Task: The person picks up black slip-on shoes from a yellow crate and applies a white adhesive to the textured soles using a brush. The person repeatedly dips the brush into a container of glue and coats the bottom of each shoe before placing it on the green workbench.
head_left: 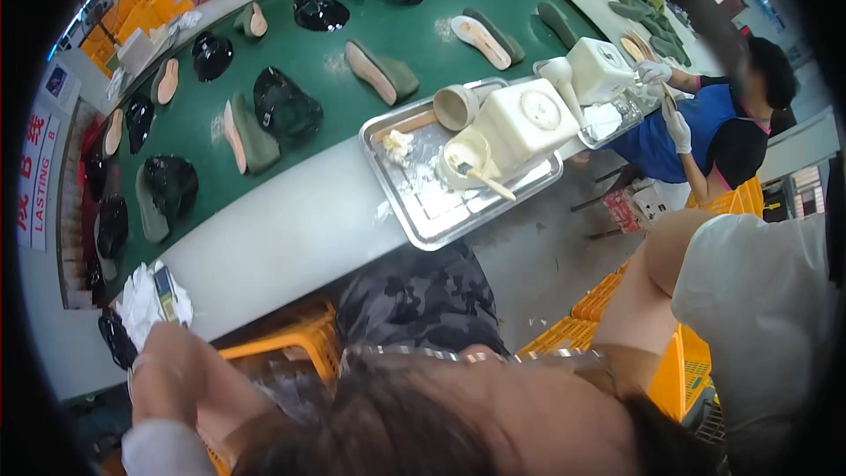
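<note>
My left hand [152,307], in a white glove, is at the lower left, by the near edge of the worktable. A narrow dark item with a yellowish end [165,289] lies against the glove; whether the fingers grip it is hard to make out. Beside the hand hangs a glossy black piece [115,338]. My right arm bends in from the right, and its hand is hidden behind my head. In front of me a metal tray [421,231] holds a white square container [529,128], a beige cup [456,107] and a white pot with a brush [467,159].
Pale-soled green shoe parts [379,73] and glossy black-wrapped pieces [286,106] lie across a green belt [339,137]. At the right a co-worker in a blue apron [656,145] works with gloved hands near a second tray. Yellow crates [282,348] stand below the table.
</note>
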`<state>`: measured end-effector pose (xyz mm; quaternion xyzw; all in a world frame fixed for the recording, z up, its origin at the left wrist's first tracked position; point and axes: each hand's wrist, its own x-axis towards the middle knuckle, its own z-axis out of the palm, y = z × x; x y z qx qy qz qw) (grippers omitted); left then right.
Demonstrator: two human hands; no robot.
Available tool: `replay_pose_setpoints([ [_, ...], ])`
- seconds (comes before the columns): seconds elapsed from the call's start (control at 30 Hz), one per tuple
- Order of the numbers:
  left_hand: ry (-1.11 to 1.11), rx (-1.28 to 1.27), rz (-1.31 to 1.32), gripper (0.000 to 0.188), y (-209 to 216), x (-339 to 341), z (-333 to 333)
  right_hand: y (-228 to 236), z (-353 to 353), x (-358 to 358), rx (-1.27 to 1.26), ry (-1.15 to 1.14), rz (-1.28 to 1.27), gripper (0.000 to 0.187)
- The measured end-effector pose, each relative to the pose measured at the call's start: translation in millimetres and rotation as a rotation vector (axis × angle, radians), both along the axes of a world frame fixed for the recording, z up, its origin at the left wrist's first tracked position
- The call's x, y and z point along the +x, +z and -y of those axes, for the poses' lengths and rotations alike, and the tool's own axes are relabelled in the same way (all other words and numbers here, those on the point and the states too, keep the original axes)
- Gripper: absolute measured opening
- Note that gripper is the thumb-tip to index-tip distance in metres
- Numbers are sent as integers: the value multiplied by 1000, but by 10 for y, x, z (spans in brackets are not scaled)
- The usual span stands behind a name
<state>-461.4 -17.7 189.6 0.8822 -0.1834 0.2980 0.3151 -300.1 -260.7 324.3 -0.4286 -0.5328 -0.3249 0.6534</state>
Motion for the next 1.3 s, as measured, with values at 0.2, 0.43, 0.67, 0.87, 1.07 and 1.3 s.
replay_pose_setpoints([
  [0.2,66,-6,50,42,-383,65,-149,-333,-10,-43,-52,-28,82,12],
  [0.43,168,35,98,42,-540,126,-322,-427,92,-128,-19,-35,166,12],
  [0.67,288,-17,77,41,-753,237,-500,-558,5,-91,-75,-53,230,12],
  [0.87,299,-42,68,41,-832,345,-491,-578,39,-141,-71,-115,239,12],
  [1.07,351,-21,96,41,-804,259,-671,-528,43,-169,-20,-140,244,13],
  [1.3,419,-26,80,41,-879,214,-778,-628,-10,-83,-43,-137,237,13],
])
